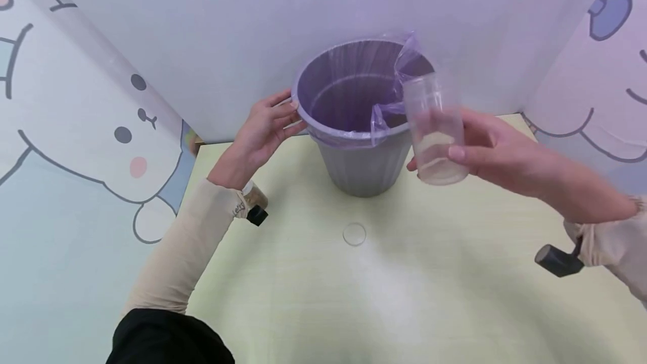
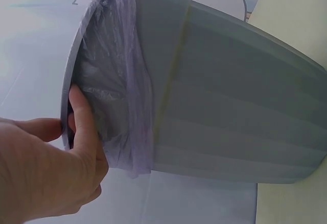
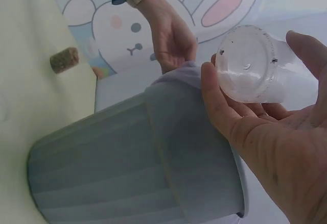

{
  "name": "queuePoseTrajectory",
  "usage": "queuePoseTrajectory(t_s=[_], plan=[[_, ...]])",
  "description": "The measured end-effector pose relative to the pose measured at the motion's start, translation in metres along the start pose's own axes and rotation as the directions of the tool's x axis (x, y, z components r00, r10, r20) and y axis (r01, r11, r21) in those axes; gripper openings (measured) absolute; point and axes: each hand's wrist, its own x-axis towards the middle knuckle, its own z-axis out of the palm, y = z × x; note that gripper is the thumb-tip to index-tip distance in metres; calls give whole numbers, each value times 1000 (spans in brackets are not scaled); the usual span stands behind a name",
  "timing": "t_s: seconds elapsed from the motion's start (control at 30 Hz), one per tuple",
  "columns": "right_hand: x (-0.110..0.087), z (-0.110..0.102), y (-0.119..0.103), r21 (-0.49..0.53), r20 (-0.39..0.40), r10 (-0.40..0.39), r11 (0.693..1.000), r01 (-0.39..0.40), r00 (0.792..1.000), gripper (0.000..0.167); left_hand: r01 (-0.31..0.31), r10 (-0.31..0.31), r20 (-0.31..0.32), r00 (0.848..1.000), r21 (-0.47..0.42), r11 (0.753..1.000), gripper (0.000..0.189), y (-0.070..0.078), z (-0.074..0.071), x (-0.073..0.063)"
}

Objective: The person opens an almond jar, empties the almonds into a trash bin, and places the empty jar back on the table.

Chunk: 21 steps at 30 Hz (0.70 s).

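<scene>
A grey trash bin (image 1: 361, 164) lined with a thin purple plastic bag (image 1: 386, 114) stands upright on the table. My left hand (image 1: 265, 128) is at the left side of its rim; in the left wrist view, the thumb and fingers of that hand (image 2: 66, 168) pinch the rim and liner edge. In my right hand (image 1: 510, 153) is a clear plastic cup (image 1: 437, 133), held beside the bin's right rim, which it overlaps in the head view. The right wrist view shows the cup's round base (image 3: 248, 63) between thumb and fingers. Part of the bag hangs loosely over the rim.
A clear, thin-edged disc or ring (image 1: 354, 234) lies on the pale table (image 1: 323, 302) in front of the bin. By the left wrist, a small jar with brown contents (image 1: 256, 196) lies on its side. Cartoon-printed panels (image 1: 91, 128) and a plain wall (image 1: 227, 32) enclose the table.
</scene>
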Motion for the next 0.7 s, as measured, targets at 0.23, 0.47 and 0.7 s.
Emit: queuePoseTrajectory(t_s=[0.23, 0.47, 0.7], plan=[[-13, 10, 22, -76, 10, -45, 996, 46, 999, 68, -9, 8, -43, 999, -29, 1000, 47, -5, 2, -2], [-17, 21, 51, -320, -35, -124, 942, 106, 992, 75, -24, 24, -32, 999, -14, 1000, 45, -8, 2, -7], [-22, 34, 78, -514, -130, -93, 858, 14, 987, 69, -50, 51, -17, 999, 42, 998, 45, -12, -2, -19]])
